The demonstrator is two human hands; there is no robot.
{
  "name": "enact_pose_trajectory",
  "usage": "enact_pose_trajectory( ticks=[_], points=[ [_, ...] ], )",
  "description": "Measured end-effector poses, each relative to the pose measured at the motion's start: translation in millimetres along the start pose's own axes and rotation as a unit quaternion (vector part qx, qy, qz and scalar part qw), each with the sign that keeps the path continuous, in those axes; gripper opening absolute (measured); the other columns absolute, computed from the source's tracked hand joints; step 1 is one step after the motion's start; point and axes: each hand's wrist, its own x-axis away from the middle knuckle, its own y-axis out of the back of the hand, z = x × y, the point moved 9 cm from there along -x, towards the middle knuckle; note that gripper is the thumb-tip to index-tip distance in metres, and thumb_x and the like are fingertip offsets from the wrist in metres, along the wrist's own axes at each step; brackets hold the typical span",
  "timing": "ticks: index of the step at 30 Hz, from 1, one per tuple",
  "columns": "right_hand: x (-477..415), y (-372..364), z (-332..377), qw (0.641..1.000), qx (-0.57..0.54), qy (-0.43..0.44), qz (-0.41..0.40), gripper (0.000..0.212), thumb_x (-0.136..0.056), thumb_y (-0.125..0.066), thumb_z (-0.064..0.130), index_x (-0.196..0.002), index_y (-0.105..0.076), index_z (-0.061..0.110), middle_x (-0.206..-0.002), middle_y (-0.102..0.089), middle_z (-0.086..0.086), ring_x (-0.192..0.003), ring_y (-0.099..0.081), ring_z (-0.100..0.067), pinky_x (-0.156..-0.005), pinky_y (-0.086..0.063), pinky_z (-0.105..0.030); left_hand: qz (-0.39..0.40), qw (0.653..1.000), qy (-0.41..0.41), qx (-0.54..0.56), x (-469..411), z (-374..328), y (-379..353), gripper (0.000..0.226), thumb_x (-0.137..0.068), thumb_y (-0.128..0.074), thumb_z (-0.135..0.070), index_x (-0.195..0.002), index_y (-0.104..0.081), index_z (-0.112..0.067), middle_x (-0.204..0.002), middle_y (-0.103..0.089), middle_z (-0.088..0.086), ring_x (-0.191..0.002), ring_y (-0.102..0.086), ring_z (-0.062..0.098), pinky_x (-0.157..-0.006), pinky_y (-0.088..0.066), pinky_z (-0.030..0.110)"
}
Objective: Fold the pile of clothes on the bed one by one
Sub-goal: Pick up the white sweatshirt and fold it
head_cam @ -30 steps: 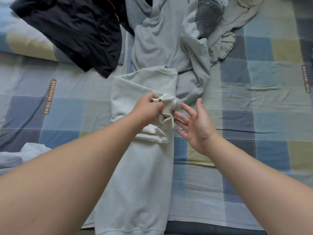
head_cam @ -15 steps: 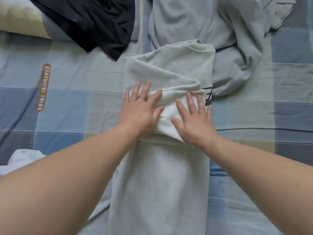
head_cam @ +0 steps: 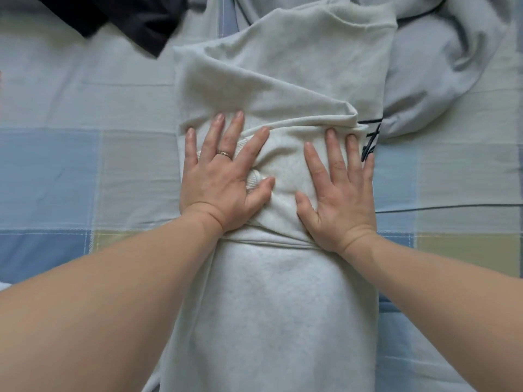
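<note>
head view | worn on head, looked forward and steeply down | close above bed sheet [head_cam: 85, 165] | forearms entered from bottom edge | single view

1. The bed [head_cam: 85, 171] fills the view, covered by a checked sheet [head_cam: 51, 250] in blue, grey-green and pale yellow squares.
2. A pale grey sweatshirt [head_cam: 271, 306] lies flat down the middle, running from the near edge to the far side, its sleeves folded across its middle.
3. A black garment [head_cam: 135, 21] lies at the far left, just beside the sweatshirt's far corner.
4. A light blue-grey garment [head_cam: 441, 66] lies crumpled at the far right; it touches the sweatshirt's right edge.
</note>
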Motion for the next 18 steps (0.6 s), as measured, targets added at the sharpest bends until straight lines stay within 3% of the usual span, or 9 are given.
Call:
enact_pose_trajectory(
  ticks=[7, 10, 14, 18],
  points=[
    [1.4, 1.3, -2.2, 0.997, -0.014, -0.033, 0.067, 0.077, -0.091, -0.025, 0.062, -0.16, -0.009, 0.033, -0.169, 0.006, -0.001, -0.155, 0.009, -0.029, -0.122, 0.003, -0.058, 0.038, 0.997, 0.069, -0.007, 9.5, -5.1, 9.7, 0.069, -0.095, -0.029, -0.069, -0.157, -0.005, -0.049, -0.169, 0.006, -0.004, -0.155, 0.013, 0.025, -0.12, 0.011, 0.058],
    [22.7, 7.0, 1.6, 0.99, -0.062, -0.061, 0.107, 0.073, -0.097, -0.032, 0.061, -0.16, -0.004, 0.037, -0.168, 0.014, 0.004, -0.154, 0.017, -0.023, -0.123, 0.006, -0.053, 0.022, 0.991, 0.124, 0.034, 47.3, -16.1, 11.0, 0.065, -0.1, -0.033, -0.059, -0.158, -0.005, -0.046, -0.169, 0.011, -0.004, -0.154, 0.016, 0.026, -0.121, 0.01, 0.057],
    [102.8, 6.2, 16.3, 0.979, -0.116, -0.097, 0.134, 0.08, -0.096, -0.049, 0.056, -0.16, -0.006, 0.037, -0.168, 0.015, 0.005, -0.155, 0.011, -0.024, -0.124, 0.005, -0.047, 0.034, 0.995, 0.085, 0.051, 141.4, -34.2, -12.7, 0.069, -0.1, -0.032, -0.056, -0.16, -0.003, -0.039, -0.169, 0.011, -0.003, -0.155, 0.014, 0.023, -0.123, 0.007, 0.053],
    [207.6, -13.2, 36.6, 0.978, -0.076, -0.119, 0.155, 0.073, -0.097, -0.033, 0.058, -0.16, -0.002, 0.039, -0.168, 0.015, 0.002, -0.154, 0.013, -0.019, -0.123, 0.011, -0.045, 0.062, 0.997, 0.043, 0.026, 245.6, -37.3, -42.0, 0.069, -0.096, -0.024, -0.056, -0.161, -0.017, -0.033, -0.17, -0.004, 0.0, -0.156, 0.0, 0.023, -0.124, 0.0, 0.049]
  ],
)
